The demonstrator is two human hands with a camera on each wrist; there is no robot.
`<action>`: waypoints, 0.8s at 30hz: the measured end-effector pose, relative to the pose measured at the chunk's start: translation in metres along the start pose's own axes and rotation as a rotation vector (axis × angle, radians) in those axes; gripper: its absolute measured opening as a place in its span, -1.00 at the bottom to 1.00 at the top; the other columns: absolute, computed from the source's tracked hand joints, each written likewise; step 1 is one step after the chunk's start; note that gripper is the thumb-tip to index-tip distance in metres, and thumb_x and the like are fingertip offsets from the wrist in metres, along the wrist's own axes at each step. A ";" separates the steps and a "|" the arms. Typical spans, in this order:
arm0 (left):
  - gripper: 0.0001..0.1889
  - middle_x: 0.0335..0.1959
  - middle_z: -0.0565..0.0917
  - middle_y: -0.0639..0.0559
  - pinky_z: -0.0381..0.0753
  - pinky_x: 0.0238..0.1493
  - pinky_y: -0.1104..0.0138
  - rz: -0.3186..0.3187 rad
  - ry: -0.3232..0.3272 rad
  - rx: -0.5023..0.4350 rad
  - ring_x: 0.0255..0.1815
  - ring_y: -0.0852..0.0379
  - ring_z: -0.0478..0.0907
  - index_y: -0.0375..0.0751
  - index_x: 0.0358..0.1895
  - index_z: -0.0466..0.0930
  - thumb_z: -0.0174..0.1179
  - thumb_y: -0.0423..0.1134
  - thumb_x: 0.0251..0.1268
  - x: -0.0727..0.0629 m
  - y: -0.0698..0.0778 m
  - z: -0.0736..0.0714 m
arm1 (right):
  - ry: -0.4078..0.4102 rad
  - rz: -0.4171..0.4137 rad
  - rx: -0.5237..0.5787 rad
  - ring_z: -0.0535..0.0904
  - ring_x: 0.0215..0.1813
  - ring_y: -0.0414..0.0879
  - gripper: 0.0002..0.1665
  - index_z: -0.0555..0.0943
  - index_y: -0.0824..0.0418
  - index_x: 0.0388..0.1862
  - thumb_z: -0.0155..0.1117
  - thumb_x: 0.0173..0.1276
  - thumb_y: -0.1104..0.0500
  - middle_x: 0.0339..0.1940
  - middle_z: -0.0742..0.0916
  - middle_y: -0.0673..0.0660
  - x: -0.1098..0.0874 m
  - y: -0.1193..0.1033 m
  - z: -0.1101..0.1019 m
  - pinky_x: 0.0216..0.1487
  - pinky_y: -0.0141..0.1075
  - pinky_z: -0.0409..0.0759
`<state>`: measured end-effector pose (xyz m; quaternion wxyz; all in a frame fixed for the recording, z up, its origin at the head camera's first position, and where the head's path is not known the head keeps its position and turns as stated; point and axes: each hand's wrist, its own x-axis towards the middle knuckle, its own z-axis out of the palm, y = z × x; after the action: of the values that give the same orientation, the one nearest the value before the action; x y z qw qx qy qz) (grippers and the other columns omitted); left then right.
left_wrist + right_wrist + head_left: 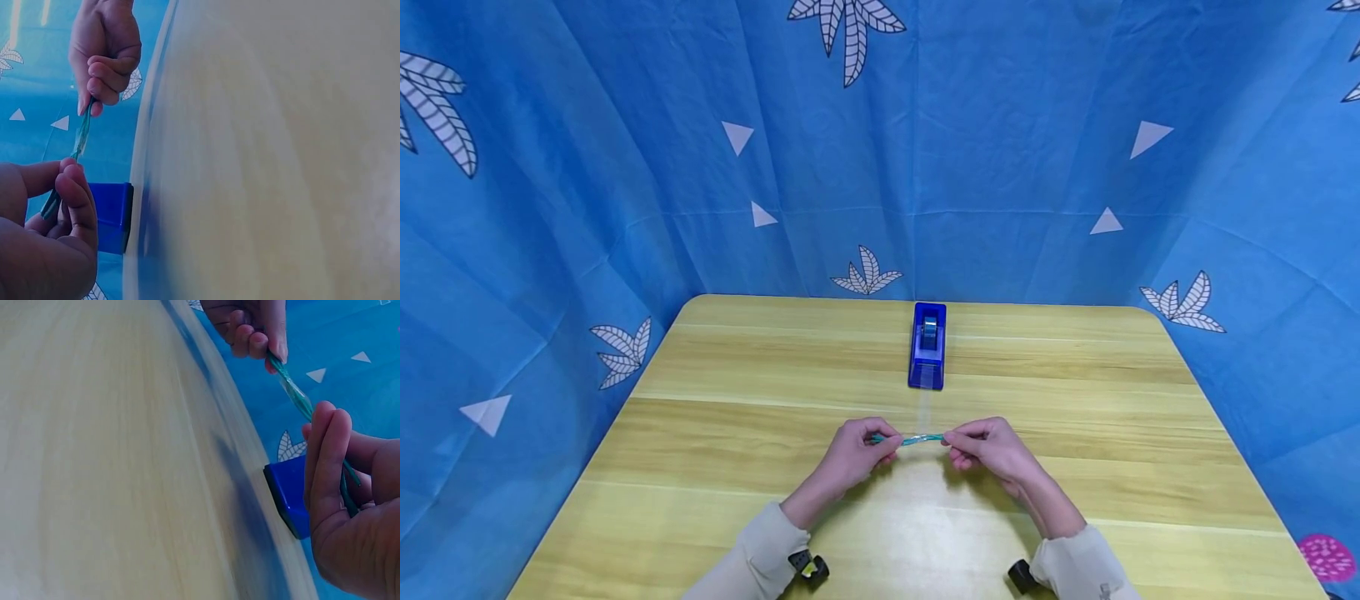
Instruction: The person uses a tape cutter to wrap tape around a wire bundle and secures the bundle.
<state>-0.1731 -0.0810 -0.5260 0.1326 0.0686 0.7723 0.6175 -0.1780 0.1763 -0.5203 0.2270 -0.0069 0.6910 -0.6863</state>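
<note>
Both hands hold a short bundle of green wires (934,437) stretched level between them, low over the table. The left hand (865,450) pinches its left end between thumb and fingers. At the other end, the right hand (996,450) pinches it the same way, and loose wire tips (352,475) poke out behind those fingers. Clear tape (292,390) wraps the middle of the bundle, shiny and slightly wrinkled. Beyond the hands stands a blue tape dispenser (927,354), from whose front a clear strip (924,408) runs towards the bundle.
The light wooden table (737,367) has rounded far corners. A blue curtain (1000,167) with white leaf and triangle prints hangs behind it and along both sides. Black wrist straps (808,568) sit at the cuffs of the pale sleeves (763,550).
</note>
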 end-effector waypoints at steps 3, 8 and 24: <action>-0.87 -0.43 0.73 -0.11 0.52 -0.50 0.47 -0.023 -0.009 -0.018 -0.50 0.19 0.56 -0.33 -0.18 0.73 0.30 -0.31 0.45 0.000 0.000 0.000 | 0.011 -0.009 0.009 0.70 -0.43 -0.21 -0.68 0.65 0.61 0.01 0.33 0.45 0.33 -0.43 0.80 0.14 0.000 0.001 0.000 -0.29 -0.39 0.75; -0.79 -0.47 0.69 0.00 0.49 -0.52 0.50 -0.091 -0.045 -0.054 -0.52 0.24 0.52 -0.37 -0.11 0.72 0.25 -0.25 0.50 0.002 -0.001 0.001 | 0.032 -0.056 -0.038 0.72 -0.41 -0.19 -0.71 0.67 0.61 -0.01 0.33 0.44 0.35 -0.39 0.81 0.20 0.000 0.002 -0.002 -0.26 -0.36 0.77; -0.90 -0.42 0.76 -0.19 0.61 -0.45 0.45 0.005 0.014 -0.022 -0.50 0.19 0.58 -0.35 -0.19 0.73 0.29 -0.35 0.43 0.005 -0.001 0.004 | -0.090 -0.039 -0.085 0.64 -0.45 -0.20 -0.46 0.64 0.58 0.02 0.20 0.61 0.03 -0.45 0.75 0.06 0.001 0.001 0.000 -0.33 -0.37 0.70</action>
<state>-0.1766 -0.0759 -0.5289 0.1264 0.0646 0.7662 0.6267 -0.1788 0.1760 -0.5213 0.2440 -0.0606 0.7084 -0.6596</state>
